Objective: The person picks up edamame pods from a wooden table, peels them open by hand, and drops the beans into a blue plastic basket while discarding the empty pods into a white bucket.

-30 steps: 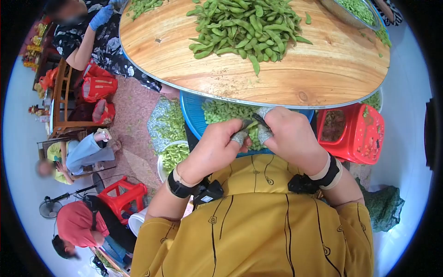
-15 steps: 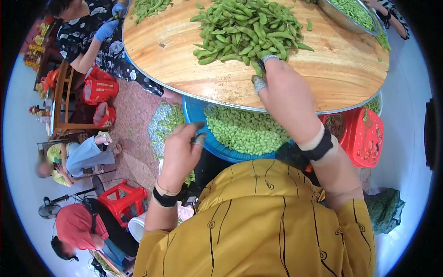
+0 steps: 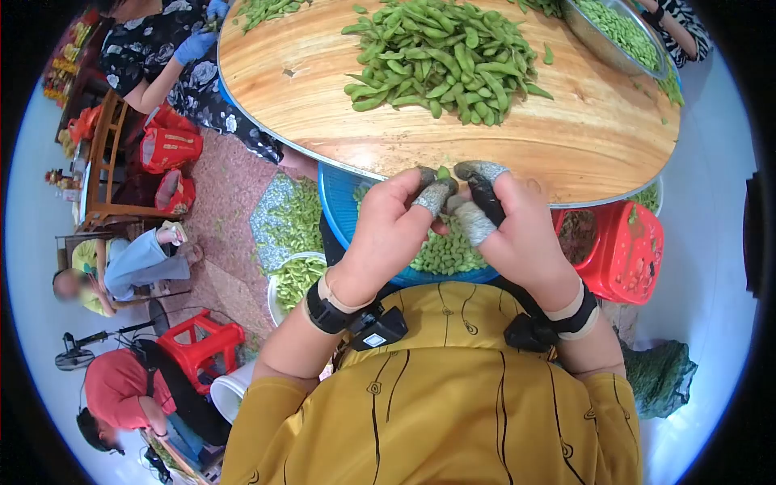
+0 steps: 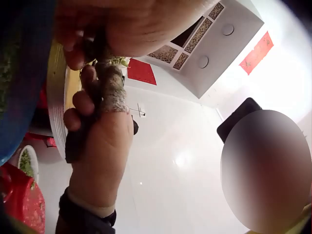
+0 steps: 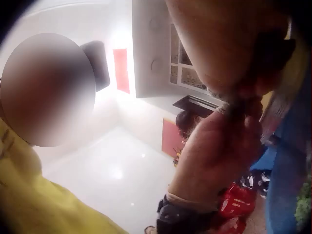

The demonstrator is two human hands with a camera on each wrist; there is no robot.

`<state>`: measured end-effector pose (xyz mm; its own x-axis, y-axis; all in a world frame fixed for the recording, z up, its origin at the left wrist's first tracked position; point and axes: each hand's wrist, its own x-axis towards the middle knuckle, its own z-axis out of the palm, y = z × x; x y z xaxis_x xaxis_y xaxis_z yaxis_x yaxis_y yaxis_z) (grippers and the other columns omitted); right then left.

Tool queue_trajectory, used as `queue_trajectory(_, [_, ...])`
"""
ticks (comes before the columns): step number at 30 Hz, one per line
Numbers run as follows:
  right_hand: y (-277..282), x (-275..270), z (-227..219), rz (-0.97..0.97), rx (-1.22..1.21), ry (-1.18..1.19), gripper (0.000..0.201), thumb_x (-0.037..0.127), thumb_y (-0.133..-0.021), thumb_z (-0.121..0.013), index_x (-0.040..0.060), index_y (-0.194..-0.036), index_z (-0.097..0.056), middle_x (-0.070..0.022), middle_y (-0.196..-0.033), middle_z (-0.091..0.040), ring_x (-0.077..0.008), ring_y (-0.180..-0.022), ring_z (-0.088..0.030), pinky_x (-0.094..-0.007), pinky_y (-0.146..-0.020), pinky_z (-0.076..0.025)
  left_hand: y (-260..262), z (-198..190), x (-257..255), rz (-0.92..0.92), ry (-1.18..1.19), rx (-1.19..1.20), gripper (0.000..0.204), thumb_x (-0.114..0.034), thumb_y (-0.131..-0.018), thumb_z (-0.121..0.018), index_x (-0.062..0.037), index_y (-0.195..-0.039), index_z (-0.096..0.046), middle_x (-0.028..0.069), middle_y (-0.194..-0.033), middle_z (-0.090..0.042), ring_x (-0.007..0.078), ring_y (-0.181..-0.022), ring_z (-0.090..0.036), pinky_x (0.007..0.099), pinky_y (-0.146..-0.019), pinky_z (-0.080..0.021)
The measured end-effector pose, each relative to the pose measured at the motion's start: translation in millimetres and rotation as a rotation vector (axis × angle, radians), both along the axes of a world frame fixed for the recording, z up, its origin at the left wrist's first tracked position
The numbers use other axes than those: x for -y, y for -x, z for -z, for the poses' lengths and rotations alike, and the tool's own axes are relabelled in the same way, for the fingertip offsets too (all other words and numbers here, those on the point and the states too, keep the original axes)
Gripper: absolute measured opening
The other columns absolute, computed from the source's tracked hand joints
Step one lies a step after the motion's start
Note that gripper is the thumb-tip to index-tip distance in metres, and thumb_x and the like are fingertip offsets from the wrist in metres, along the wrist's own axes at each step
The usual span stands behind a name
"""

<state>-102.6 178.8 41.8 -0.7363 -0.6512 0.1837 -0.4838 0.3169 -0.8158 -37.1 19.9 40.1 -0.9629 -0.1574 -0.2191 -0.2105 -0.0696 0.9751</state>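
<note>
In the head view the left hand (image 3: 384, 226) pinches a green soybean pod (image 3: 443, 173) between thumb and finger. Grey wrapping covers its thumb tip. The right hand (image 3: 525, 234) is close beside it, grey wraps on thumb and forefinger. A black object (image 3: 483, 194) lies within the right hand's grasp; its kind cannot be made out. In the left wrist view the right hand (image 4: 100, 146) curls its fingers against this black object. Below both hands is a blue basket (image 3: 335, 206) of shelled beans (image 3: 447, 252). A heap of soybean pods (image 3: 444, 61) lies on the wooden tabletop (image 3: 299, 105).
A metal bowl (image 3: 618, 52) of beans stands at the table's far right. Red plastic stools (image 3: 638, 255) flank the right side. A white tub (image 3: 276, 303) of pods or husks stands at left, near husks (image 3: 299, 214) on the floor. Another person's blue-gloved hand (image 3: 194, 47) is across the table.
The right hand reached to the heap while the left hung apart at the basket's side. Now the right is drawn back, both hands meet over the basket, and a pod is in the left fingers.
</note>
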Motion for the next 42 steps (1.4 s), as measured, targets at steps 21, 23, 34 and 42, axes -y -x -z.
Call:
queue_trajectory(21, [6,-13,-10,-0.177,1.102,0.286,0.034,0.004,-0.088,-0.044,0.0072,-0.121,-0.055,0.0026,-0.073,-0.056,-0.0034,-0.049,-0.046,-0.0189,-0.042,-0.040,-10,0,5,0.120,0.238,0.000,0.007,-0.006,-0.090,-0.052,-0.0024,-0.088,-0.057,0.0024,-0.071,-0.056,0.0119,-0.056,-0.049,0.0272,-0.054,-0.041])
queue_trajectory(23, [7,-13,-18,-0.177,1.193,0.304,0.029,0.006,-0.091,-0.044,0.0066,-0.117,-0.056,0.0022,-0.072,-0.056,-0.0035,-0.050,-0.048,-0.0183,-0.041,-0.040,-8,5,13,0.147,-0.047,0.090,0.009,-0.009,-0.092,-0.053,-0.0030,-0.087,-0.057,0.0005,-0.072,-0.056,0.0106,-0.057,-0.050,0.0272,-0.054,-0.042])
queue_trajectory(34, [3,-6,-13,-0.100,0.992,0.103,0.033,0.001,-0.081,-0.041,0.0049,-0.109,-0.056,-0.0008,-0.075,-0.059,-0.0053,-0.054,-0.054,-0.0196,-0.045,-0.046,-13,7,-1,0.052,1.316,-0.446,0.018,0.003,-0.065,-0.058,-0.0016,-0.082,-0.054,0.0138,-0.071,-0.055,0.0331,-0.066,-0.058,0.0393,-0.055,-0.046])
queue_trajectory(42, [4,-13,-14,-0.121,0.922,0.030,0.033,0.002,-0.081,-0.040,0.0058,-0.109,-0.058,0.0012,-0.073,-0.058,-0.0043,-0.052,-0.052,-0.0185,-0.043,-0.044,-13,2,12,0.211,0.241,0.078,0.015,-0.013,-0.092,-0.051,0.0011,-0.094,-0.056,0.0093,-0.077,-0.061,0.0185,-0.057,-0.053,0.0274,-0.051,-0.041])
